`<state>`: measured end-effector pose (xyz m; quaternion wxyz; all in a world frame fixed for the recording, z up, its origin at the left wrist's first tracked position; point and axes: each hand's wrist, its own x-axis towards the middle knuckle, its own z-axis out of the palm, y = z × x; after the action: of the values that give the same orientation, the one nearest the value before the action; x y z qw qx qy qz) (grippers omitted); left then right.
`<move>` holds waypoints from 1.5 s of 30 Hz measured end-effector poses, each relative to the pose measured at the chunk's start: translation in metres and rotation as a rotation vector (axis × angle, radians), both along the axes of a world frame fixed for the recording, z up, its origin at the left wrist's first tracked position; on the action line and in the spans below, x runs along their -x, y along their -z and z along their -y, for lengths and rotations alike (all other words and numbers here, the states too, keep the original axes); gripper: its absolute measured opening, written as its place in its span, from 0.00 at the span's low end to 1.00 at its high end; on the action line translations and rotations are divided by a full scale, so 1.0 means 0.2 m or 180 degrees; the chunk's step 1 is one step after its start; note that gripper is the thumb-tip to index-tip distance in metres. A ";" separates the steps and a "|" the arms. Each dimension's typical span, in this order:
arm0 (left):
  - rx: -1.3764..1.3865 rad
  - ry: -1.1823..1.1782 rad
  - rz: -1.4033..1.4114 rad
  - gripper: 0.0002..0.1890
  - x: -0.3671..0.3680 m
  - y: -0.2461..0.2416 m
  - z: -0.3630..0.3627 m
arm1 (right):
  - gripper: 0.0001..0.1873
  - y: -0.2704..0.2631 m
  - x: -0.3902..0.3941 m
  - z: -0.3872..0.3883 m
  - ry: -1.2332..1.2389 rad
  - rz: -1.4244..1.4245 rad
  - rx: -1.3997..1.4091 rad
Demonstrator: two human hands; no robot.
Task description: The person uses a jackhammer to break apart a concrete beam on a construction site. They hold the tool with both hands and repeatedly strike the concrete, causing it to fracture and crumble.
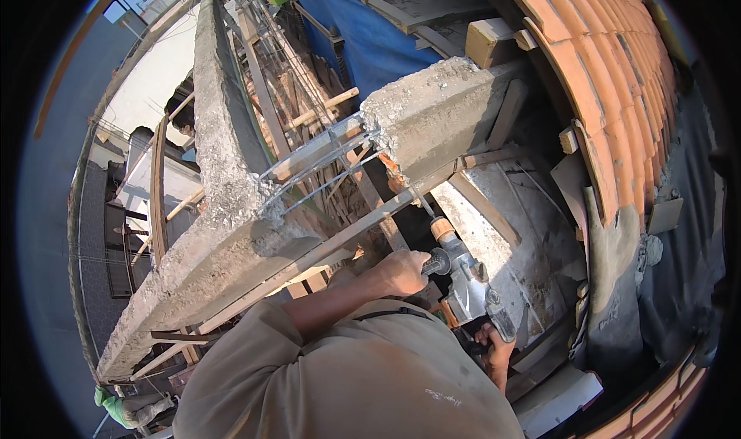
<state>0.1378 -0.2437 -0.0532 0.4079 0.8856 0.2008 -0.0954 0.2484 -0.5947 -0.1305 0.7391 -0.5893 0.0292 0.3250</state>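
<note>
My left hand (406, 272) is closed around the side handle (438, 262) of a rotary hammer (468, 291). My right hand (494, 349) grips its rear handle, partly hidden behind the tool's body. The chisel bit (424, 202) points up toward the lower side of a broken concrete beam stub (431, 121); whether its tip touches the concrete, I cannot tell. Exposed steel rebars (324, 167) bridge the gap between this stub and the chipped concrete beam (231, 236) on the left. Some orange brick (393, 170) shows at the stub's broken face.
A long wooden plank (347, 230) runs below the beam. Clay roof tiles (613, 80) curve along the right, near a blue tarp (359, 34) at the top. Rebar cages and timbers (272, 63) stand beyond the gap. Another person (124, 407) in green is at lower left.
</note>
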 end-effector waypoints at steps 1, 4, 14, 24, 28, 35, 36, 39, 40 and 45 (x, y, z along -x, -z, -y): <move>-0.0048 0.0014 -0.0004 0.16 -0.01 0.00 -0.01 | 0.05 0.00 0.01 -0.01 0.0025 -0.0073 -0.0031; -0.0294 0.0126 -0.0044 0.15 -0.05 0.00 -0.04 | 0.06 0.03 0.02 -0.05 -0.0004 -0.0176 -0.0166; -0.0296 0.0182 -0.0333 0.18 -0.19 -0.02 -0.21 | 0.07 0.18 -0.07 -0.19 -0.0144 -0.0380 -0.0597; -0.0362 0.0186 -0.0406 0.18 -0.23 0.04 -0.29 | 0.05 0.27 -0.06 -0.34 0.0097 -0.0798 -0.0172; -0.0336 0.0013 -0.0528 0.18 -0.20 0.05 -0.48 | 0.04 0.30 -0.08 -0.53 -0.0138 -0.0918 -0.0579; -0.0016 -0.0352 -0.1090 0.22 -0.10 0.01 -0.62 | 0.04 0.30 -0.02 -0.69 -0.0192 -0.0830 -0.0419; -0.0055 -0.0229 -0.1010 0.24 -0.08 0.01 -0.58 | 0.04 0.29 0.01 -0.66 -0.0117 -0.0828 -0.0234; -0.0148 0.0300 -0.0939 0.32 -0.03 -0.02 -0.49 | 0.06 0.20 0.17 -0.53 0.0154 -0.0783 -0.0115; -0.0119 0.0324 -0.0975 0.32 -0.01 -0.04 -0.50 | 0.07 0.16 0.22 -0.49 0.0134 -0.0724 -0.0071; 0.0009 0.0481 -0.1218 0.34 0.11 -0.12 -0.57 | 0.09 0.02 0.42 -0.54 0.0149 -0.0252 0.0141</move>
<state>0.1154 -0.1290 -0.0290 0.3552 0.8633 0.2074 -0.2925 0.1650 -0.4863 -0.1353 0.7315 -0.5914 0.0794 0.3301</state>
